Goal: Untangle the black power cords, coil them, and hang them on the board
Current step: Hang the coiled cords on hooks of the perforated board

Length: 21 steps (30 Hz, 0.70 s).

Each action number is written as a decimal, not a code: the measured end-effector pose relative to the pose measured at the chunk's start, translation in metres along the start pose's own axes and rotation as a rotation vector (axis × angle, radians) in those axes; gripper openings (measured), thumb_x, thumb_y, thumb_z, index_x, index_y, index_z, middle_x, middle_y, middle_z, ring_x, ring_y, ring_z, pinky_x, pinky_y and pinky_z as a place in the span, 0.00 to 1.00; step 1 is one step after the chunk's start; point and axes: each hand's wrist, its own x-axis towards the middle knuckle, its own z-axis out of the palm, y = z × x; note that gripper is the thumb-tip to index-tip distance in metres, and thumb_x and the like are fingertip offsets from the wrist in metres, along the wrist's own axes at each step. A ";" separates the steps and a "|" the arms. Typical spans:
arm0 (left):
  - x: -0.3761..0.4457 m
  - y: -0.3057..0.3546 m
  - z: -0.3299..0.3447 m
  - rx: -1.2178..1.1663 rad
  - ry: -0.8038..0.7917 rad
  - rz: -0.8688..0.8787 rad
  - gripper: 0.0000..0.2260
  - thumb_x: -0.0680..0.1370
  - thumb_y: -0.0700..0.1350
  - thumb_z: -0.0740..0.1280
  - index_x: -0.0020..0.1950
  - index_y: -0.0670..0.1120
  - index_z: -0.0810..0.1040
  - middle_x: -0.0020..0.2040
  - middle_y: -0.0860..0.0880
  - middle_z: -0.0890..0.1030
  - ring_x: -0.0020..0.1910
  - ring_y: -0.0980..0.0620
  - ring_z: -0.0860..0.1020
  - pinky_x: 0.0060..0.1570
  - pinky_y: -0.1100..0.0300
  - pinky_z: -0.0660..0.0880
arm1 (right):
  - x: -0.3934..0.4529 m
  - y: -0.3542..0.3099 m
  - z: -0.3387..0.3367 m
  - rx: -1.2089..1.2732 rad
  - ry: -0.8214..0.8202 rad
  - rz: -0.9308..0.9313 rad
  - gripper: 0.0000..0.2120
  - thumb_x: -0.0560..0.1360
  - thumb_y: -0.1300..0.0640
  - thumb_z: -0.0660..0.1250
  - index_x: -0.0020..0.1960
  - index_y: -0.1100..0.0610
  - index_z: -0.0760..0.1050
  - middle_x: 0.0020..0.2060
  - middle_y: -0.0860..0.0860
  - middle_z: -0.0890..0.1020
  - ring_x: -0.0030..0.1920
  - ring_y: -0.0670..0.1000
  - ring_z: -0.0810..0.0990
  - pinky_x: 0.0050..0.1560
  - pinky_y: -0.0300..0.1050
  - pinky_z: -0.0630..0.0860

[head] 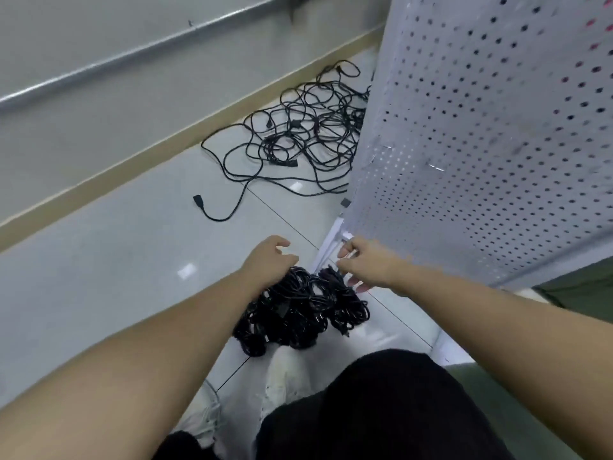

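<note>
Left hand (270,260) fingers loosely curled over coiled cords (298,310), right hand (361,263) grip unclear (blurred), tangled cords (298,134) sprawl alongside board (481,144).

Tangled black power cords (298,134) sprawl loose on the floor against the wall, coiled black bundles (298,313) heaped nearer, beside the upright white perforated board (481,144).

You stand on a glossy pale tiled floor (99,260); a grey wall (99,104) with a metal rail (132,54) runs alongside.
</note>
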 end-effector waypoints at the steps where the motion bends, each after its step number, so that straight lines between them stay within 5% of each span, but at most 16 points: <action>1: 0.013 -0.013 0.007 -0.003 -0.004 -0.054 0.21 0.81 0.48 0.68 0.73 0.48 0.70 0.62 0.47 0.74 0.53 0.46 0.77 0.54 0.56 0.74 | 0.017 0.005 0.008 -0.013 -0.029 0.021 0.05 0.80 0.58 0.65 0.56 0.56 0.73 0.50 0.57 0.82 0.39 0.50 0.82 0.47 0.51 0.84; 7: 0.080 -0.087 0.042 -0.075 -0.002 -0.349 0.30 0.78 0.56 0.70 0.74 0.44 0.66 0.63 0.43 0.77 0.58 0.43 0.78 0.52 0.54 0.75 | 0.092 0.022 0.051 -0.083 -0.202 0.083 0.08 0.80 0.56 0.64 0.59 0.53 0.74 0.50 0.53 0.83 0.44 0.50 0.83 0.48 0.48 0.84; 10: 0.093 -0.097 0.055 -0.281 -0.032 -0.492 0.13 0.81 0.54 0.69 0.56 0.46 0.74 0.49 0.44 0.80 0.45 0.47 0.79 0.46 0.53 0.78 | 0.110 0.024 0.062 -0.114 -0.243 0.068 0.10 0.80 0.55 0.63 0.61 0.53 0.75 0.54 0.53 0.81 0.48 0.52 0.85 0.50 0.49 0.85; 15: 0.106 -0.097 0.059 -0.368 0.071 -0.437 0.07 0.83 0.41 0.64 0.50 0.40 0.79 0.39 0.45 0.81 0.35 0.50 0.76 0.27 0.63 0.73 | 0.117 0.028 0.055 -0.135 -0.253 0.073 0.09 0.80 0.55 0.63 0.59 0.53 0.76 0.53 0.54 0.83 0.48 0.51 0.84 0.49 0.48 0.85; 21: 0.103 -0.089 0.061 -0.413 0.054 -0.348 0.03 0.82 0.46 0.66 0.53 0.48 0.77 0.51 0.44 0.82 0.50 0.47 0.81 0.58 0.50 0.80 | 0.098 0.030 0.036 -0.148 -0.233 0.074 0.06 0.81 0.56 0.63 0.57 0.53 0.75 0.53 0.53 0.82 0.44 0.50 0.81 0.43 0.44 0.81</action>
